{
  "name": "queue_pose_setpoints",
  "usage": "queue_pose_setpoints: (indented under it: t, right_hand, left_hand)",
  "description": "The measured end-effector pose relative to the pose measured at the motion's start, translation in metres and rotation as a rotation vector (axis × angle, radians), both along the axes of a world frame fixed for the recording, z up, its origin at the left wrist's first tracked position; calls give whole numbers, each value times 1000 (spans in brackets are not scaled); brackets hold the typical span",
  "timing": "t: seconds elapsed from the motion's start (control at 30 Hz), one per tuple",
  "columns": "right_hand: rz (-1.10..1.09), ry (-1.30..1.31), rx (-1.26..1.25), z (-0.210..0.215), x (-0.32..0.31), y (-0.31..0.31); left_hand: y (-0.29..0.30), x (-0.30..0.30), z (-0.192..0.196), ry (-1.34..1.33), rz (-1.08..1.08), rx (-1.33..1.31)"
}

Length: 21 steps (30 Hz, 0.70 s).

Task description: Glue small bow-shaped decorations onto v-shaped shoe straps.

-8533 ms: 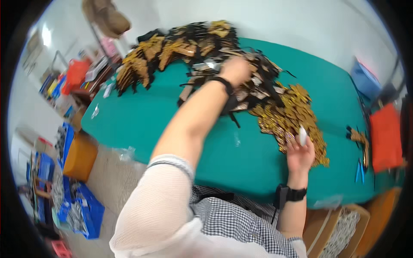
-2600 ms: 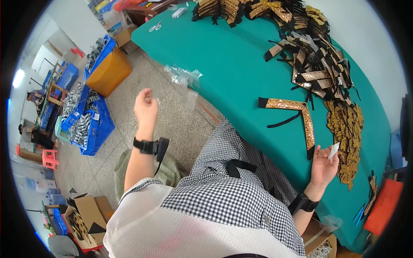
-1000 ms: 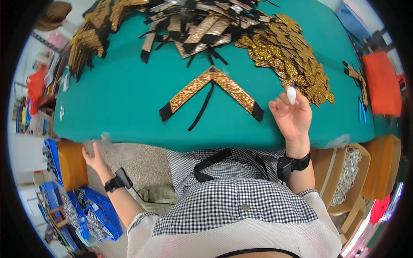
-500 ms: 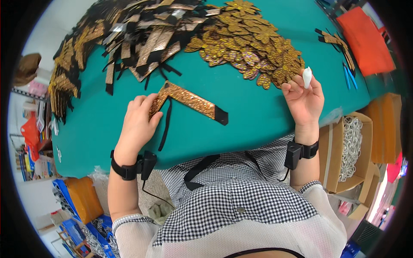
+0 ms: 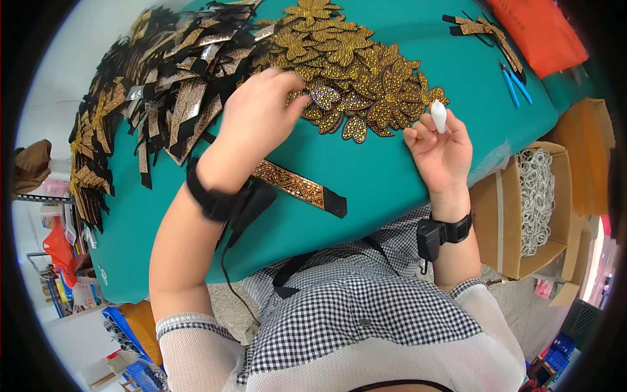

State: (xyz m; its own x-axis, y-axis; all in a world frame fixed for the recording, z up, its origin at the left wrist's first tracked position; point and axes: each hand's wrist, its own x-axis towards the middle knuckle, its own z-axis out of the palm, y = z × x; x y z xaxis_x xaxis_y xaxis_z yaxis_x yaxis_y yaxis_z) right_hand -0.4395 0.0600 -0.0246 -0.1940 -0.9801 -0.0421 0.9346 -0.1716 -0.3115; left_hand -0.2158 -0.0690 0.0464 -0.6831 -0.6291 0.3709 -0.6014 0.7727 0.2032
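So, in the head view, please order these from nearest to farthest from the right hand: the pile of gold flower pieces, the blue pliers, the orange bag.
From the right hand, which holds a small white piece:
1. Pile of gold flower pieces, just beyond the fingers, toward the table's middle.
2. Blue pliers, farther out on the green table, to the right.
3. Orange bag, at the far right corner.

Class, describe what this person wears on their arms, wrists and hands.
Both hands are bare. The left hand has a black wrist strap carrying a small black device with a cable. The right hand has a similar black wristband. White mesh sleeves cover the upper arms.
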Motion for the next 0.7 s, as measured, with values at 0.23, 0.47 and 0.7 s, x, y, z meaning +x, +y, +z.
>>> queue_pose_setpoints:
  t: [0.23,0.47,0.7]
  right_hand:
    - [-31,34,-24,-3,5,2]
    - [-43,81,16,-2,7,2]
    - [-8,109,11,0,5,3]
  left_hand:
    - [-25,-44,-18,-245,-45,-232]
    - [-8,10,-4,-69,-72,-285]
    - [31,67,0,586,-3,439]
